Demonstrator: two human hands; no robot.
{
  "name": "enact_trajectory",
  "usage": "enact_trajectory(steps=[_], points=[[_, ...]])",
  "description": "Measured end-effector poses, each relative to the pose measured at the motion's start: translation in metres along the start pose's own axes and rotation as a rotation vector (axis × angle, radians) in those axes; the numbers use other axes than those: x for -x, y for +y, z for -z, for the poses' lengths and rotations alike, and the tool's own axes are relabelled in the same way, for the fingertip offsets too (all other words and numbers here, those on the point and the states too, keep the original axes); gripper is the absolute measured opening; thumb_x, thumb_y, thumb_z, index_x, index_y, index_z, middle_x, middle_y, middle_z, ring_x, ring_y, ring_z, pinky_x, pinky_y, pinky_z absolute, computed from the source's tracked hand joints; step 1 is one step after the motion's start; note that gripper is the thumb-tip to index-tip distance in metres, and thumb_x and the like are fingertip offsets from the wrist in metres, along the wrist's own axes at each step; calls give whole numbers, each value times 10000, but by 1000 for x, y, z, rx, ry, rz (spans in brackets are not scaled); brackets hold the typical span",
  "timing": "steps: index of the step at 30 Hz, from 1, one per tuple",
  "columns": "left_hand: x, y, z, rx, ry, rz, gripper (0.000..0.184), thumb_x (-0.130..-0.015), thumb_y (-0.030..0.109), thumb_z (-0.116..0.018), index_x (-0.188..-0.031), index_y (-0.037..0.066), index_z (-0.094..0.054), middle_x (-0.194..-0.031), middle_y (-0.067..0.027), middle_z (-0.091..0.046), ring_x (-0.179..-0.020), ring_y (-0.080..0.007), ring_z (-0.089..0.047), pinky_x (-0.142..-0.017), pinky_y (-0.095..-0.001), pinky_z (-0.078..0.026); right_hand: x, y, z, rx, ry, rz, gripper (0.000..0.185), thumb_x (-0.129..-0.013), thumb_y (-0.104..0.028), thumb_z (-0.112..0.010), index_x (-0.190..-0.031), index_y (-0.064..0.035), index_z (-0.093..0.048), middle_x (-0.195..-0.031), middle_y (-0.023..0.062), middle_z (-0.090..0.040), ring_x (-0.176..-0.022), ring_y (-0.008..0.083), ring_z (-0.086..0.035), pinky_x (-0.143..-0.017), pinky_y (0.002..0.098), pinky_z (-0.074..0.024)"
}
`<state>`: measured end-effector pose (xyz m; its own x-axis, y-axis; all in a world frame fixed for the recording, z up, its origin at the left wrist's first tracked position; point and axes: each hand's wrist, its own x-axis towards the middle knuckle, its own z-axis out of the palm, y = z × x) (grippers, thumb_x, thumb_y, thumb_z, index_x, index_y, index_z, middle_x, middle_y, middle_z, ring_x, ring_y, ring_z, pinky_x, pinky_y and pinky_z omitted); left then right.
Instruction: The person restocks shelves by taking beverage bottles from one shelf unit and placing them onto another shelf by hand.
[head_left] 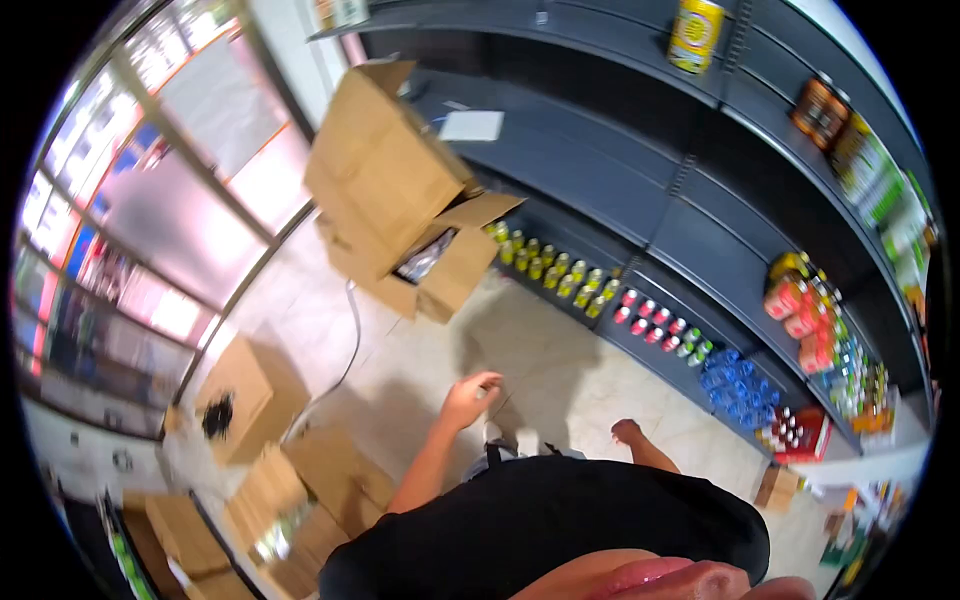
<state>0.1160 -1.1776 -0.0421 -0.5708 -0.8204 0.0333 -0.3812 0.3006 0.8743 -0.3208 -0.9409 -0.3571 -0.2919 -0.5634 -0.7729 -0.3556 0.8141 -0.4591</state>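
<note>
My left hand [470, 400] hangs in front of my body over the pale tiled floor, its fingers loosely bent and apart, with nothing in it. Lower on the other side, my right hand [627, 432] is free too; its fingers are small in view and slightly curled, and I see nothing held. Both hands are away from the shelves. Nearest ahead of my left hand is an open cardboard box [455, 270] with dark, shiny contents partly hidden by its flaps. A larger carton [375, 165] rises behind it.
Dark shelving [560, 170] curves along the right. Its bottom level holds yellow bottles [560, 275], red-capped bottles [650, 322] and blue-wrapped bottles [738, 388]. A closed carton [255, 395] and opened cartons [330, 480] lie left, near a cable [355, 345] on the floor and glass doors [170, 180].
</note>
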Motion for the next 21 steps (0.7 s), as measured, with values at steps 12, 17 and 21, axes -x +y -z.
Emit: enact_trajectory(steps=[12,17,21], points=[[-234,36,-40,150,-192,-243,218,-925,133,-700,-1121,40,-721,-989,-106,-759,-907,-214,-737,-836,-339,-565,52,-77,-45,-625,263,59,278,-915,-199,-728,-1139,-34,-734,-950,140,-746,-751,225,-743,-556,339,-550],[-295,99,-118,221,-397,-412,203,-932,124,-691,-1105,23,-724,-1013,-112,-765,-900,-212,-742,-823,-327,-568,36,-103,38,-748,310,167,284,-953,-208,-661,-1189,-72,-740,-1040,70,-754,-885,168,-739,-560,303,-505],[-357,174,-144,113,-557,-600,162,-925,93,-710,-1063,12,-735,-991,-106,-764,-920,-205,-746,-836,-317,-568,50,-147,202,-786,823,547,228,-1014,-246,-632,-1077,-56,-740,-951,-4,-715,-837,102,-637,-661,266,-481]])
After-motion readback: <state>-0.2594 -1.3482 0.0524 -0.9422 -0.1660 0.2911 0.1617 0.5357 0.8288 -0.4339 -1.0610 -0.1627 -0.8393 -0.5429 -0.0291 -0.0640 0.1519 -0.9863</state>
